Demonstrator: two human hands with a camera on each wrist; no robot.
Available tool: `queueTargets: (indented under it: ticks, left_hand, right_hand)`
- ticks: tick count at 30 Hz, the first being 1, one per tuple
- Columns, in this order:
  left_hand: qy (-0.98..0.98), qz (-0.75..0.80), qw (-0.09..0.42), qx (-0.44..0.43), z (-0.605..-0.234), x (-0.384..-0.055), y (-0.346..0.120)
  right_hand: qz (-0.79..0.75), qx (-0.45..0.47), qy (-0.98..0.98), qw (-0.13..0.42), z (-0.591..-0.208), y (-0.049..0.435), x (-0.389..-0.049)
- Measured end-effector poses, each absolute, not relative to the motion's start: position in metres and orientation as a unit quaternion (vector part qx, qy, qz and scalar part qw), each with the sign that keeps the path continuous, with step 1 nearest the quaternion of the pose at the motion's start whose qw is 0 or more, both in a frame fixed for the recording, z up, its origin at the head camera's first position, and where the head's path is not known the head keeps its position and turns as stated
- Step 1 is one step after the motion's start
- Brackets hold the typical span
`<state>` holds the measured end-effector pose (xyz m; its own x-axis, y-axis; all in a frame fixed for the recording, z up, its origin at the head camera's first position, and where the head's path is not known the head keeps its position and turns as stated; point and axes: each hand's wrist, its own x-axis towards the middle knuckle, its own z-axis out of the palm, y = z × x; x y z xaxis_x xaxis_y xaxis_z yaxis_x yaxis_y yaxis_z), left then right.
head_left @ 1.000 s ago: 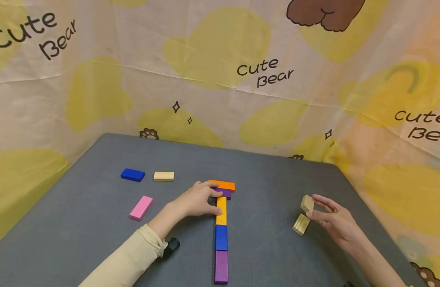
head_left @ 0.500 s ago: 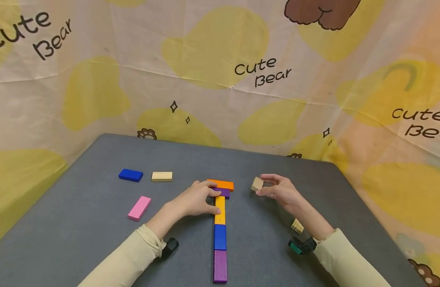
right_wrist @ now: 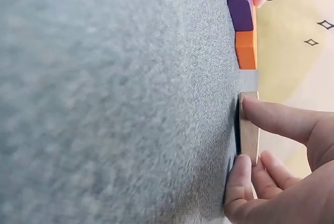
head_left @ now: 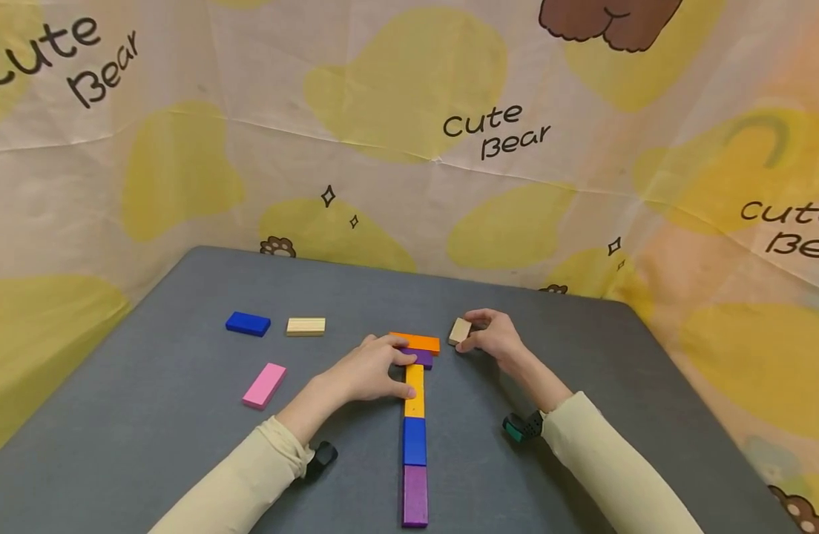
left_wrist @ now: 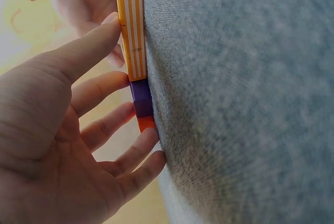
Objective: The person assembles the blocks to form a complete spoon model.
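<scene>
My left hand [head_left: 359, 372] reaches over a row of flat wooden blocks. Its thumb touches the yellow block [head_left: 417, 380] and other fingertips rest along the small purple block [head_left: 423, 360] and the orange block [head_left: 424, 344], which lies crosswise at the row's far end. Below the yellow one, a blue block [head_left: 415, 441] and a longer-looking purple block [head_left: 415, 495] continue the row end to end. Between thumb and fingers, my right hand [head_left: 503, 340] pinches a plain wooden block [right_wrist: 249, 130], tilted close over the table, right of the orange block with a small gap.
On the grey table [head_left: 149, 415], a blue block [head_left: 248, 323], a striped plain block [head_left: 306, 326] and a pink block [head_left: 264, 386] lie apart at the left. A printed cloth [head_left: 383, 89] hangs behind the table's far edge.
My right hand has carried the plain block leftward and away from me to the orange block's side. A second plain block at the right is now hidden by the arm. My left hand stays put.
</scene>
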<state>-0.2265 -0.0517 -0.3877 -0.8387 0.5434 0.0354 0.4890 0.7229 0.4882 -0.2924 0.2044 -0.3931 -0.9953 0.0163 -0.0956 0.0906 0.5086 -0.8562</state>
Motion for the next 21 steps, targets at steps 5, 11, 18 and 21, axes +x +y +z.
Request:
queueTargets:
  ticks: [5,11,18,21]
  left_hand:
    - [0.929,0.243,0.061,0.274,-0.388,-0.227,-0.051]
    - [0.930,0.239,0.062,0.273,-0.389,-0.227,-0.050]
    - [0.928,0.242,0.057,0.278,-0.387,-0.226,-0.051]
    - [0.926,0.245,0.056,0.280,-0.386,-0.226,-0.051]
  right_hand:
    - [-0.513,0.018,0.857,0.044,-0.397,0.201,-0.299]
    - [-0.550,0.026,0.833,0.054,-0.399,0.200,-0.301]
    - [-0.578,0.013,0.814,0.052,-0.402,0.196,-0.306]
    - [-0.591,0.012,0.805,0.055,-0.405,0.191,-0.309]
